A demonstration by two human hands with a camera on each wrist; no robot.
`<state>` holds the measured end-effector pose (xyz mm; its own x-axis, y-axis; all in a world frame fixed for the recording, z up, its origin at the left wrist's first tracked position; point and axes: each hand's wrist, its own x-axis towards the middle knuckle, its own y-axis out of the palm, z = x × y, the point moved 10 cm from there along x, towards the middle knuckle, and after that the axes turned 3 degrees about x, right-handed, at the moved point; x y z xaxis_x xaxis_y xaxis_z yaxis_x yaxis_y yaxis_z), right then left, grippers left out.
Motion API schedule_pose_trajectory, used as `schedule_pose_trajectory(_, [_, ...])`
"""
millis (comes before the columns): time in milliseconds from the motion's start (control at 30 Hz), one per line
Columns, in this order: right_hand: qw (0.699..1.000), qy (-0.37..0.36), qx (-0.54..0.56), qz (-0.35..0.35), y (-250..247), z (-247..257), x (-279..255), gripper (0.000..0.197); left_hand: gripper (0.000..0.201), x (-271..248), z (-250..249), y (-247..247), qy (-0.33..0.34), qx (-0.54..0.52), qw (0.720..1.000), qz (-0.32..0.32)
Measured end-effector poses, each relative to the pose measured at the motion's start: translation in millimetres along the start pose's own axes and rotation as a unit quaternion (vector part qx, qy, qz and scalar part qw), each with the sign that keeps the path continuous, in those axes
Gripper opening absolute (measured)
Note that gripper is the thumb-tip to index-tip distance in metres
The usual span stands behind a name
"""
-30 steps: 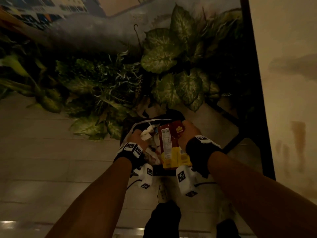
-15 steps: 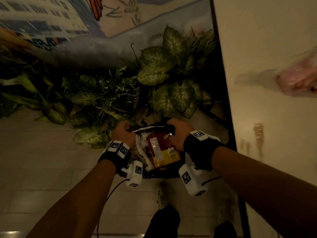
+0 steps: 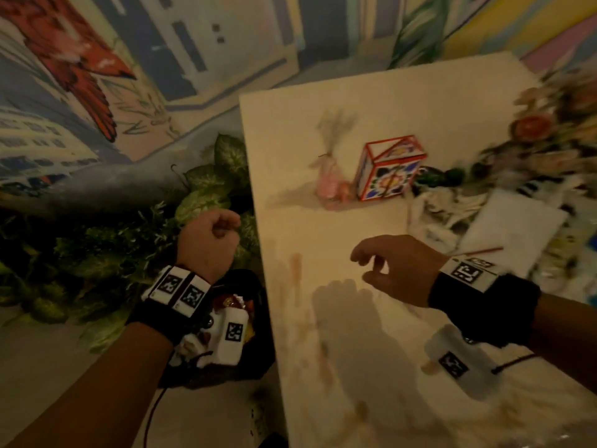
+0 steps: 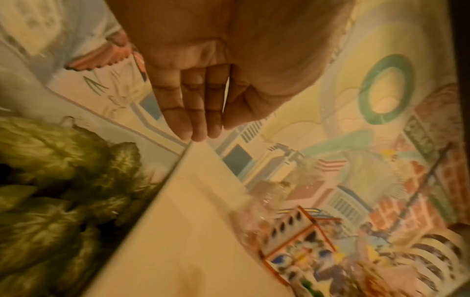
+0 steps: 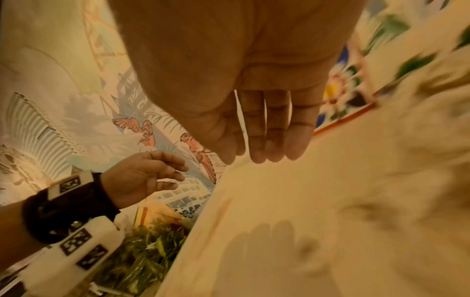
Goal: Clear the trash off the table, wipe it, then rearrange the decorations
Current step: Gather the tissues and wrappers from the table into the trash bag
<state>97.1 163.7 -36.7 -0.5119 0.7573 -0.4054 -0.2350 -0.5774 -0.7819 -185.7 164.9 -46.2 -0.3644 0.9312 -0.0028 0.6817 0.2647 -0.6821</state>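
Crumpled white wrappers (image 3: 436, 211) and a flat white sheet (image 3: 513, 234) lie on the far right of the cream table (image 3: 323, 318), just beside one tile-patterned box (image 3: 389, 168) and one pink glass vase (image 3: 329, 182) of dried stems. These two decorations touch near the table's middle, likely awaiting rearrangement once wiping is done. One black trash bag (image 3: 255, 295), holding a red packet and white scraps, sits on the floor against the table's left edge, placed for easy dropping. The right hand (image 3: 394, 266) hovers over the stained tabletop, fingers relaxed and empty, apparently heading for the remaining litter. The left hand (image 3: 210, 240) hangs above the bag, loosely curled, holding nothing. Leafy plants (image 3: 206, 189) line the mural wall.
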Motion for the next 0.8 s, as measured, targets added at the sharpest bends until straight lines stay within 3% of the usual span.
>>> schedule_pose_trajectory(200, [0.998,0.052,-0.028,-0.027,-62.1,-105.7,-61.0,0.032,0.020,-32.6,-108.8,84.7,0.042,-0.012,0.995,0.089])
schedule_pose_trajectory(333, [0.992,0.096,-0.078,-0.019,-81.3,-164.7,-78.5,0.041,0.029,-52.4,-150.2,149.8,0.025,0.044,0.985,0.165])
schedule_pose_trajectory(500, [0.985,0.130,-0.114,-0.019,-92.7,-206.9,-87.5,0.055,0.058,-73.4,-175.7,219.0,0.014,0.178,0.941,0.289])
schedule_pose_trajectory(667, [0.977,0.164,-0.128,-0.052,-98.4,-232.4,-91.1,0.077,0.094,-85.0,-187.4,268.0,0.030,0.263,0.904,0.336])
schedule_pose_trajectory(800, [0.975,0.146,-0.159,-0.047,-98.2,-233.0,-84.3,0.083,0.092,-91.6,-192.6,288.1,0.036,0.319,0.887,0.331])
